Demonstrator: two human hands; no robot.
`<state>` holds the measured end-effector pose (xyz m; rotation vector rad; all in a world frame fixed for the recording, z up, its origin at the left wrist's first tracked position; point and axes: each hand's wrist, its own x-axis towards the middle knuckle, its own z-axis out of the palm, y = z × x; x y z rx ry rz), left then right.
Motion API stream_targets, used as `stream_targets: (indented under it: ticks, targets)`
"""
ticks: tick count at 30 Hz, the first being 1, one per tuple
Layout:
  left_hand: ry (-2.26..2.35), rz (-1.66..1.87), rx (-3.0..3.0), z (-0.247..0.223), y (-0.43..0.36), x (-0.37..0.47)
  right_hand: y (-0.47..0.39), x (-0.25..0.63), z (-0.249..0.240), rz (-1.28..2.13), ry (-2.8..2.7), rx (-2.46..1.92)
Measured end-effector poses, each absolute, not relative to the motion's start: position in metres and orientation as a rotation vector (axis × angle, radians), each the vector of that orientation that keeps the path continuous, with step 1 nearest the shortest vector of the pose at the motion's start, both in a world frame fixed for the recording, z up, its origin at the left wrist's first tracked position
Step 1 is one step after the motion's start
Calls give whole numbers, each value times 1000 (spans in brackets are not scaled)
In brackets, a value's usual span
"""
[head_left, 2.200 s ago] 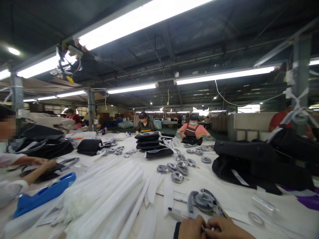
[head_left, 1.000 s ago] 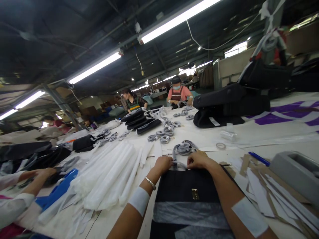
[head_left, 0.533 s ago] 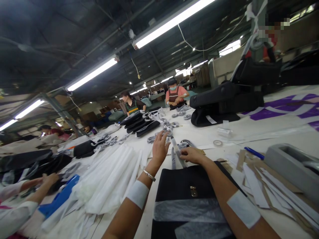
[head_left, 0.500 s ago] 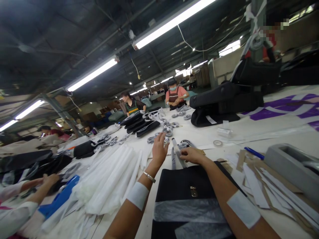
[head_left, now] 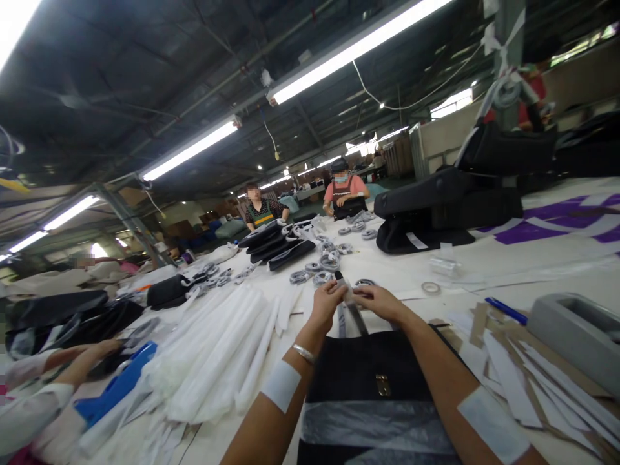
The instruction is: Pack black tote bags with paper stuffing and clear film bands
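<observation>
A black bag [head_left: 345,365] with a gold buckle [head_left: 383,385] lies right in front of me, its lower front covered by a strip of clear plastic film [head_left: 368,420]. From its top edge a handle strap [head_left: 357,319] rises, partly covered in a pale wrap, its dark end sticking up between my hands. My left hand [head_left: 325,306] pinches the strap near that end, fingers closed. Opposite it, my right hand [head_left: 382,303] also has thumb and fingers closed on the strap's wrap. Fine details between the fingertips are too small to make out.
White plastic sheets [head_left: 217,349] are heaped on the left, near a co-worker's hands [head_left: 94,358] and a blue object [head_left: 116,391]. Coiled grey straps [head_left: 329,260] and stacked black bags [head_left: 274,242] lie ahead. At right are a tape roll [head_left: 431,288], paper strips [head_left: 513,381] and a grey holder [head_left: 576,329].
My left hand, spread open and apart from the strap before, has moved right and closed on it near its end. My right hand stays on the strap. The view has shifted slightly.
</observation>
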<state>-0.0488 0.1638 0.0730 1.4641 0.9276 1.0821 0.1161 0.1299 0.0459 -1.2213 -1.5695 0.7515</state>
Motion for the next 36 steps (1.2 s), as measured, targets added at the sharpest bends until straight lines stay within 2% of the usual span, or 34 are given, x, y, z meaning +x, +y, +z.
stream_targets:
  ticks: [8,13,27,33,36]
  targets:
    - [777,1136,1677,72,150,-29,132,120,55,534,-1312,-1089]
    - [761,1118,1755,61,148,-20,122,121,66,548,-1237,-1015]
    - [979,637,1949,8,130,-50,116,111,71,730,-967,-807]
    - [865,455,2026,27,134,-59,115,117,71,822,-1072,-781]
    - [813,522,2070,50,129,-62,108,122,77,844,-1136,-741]
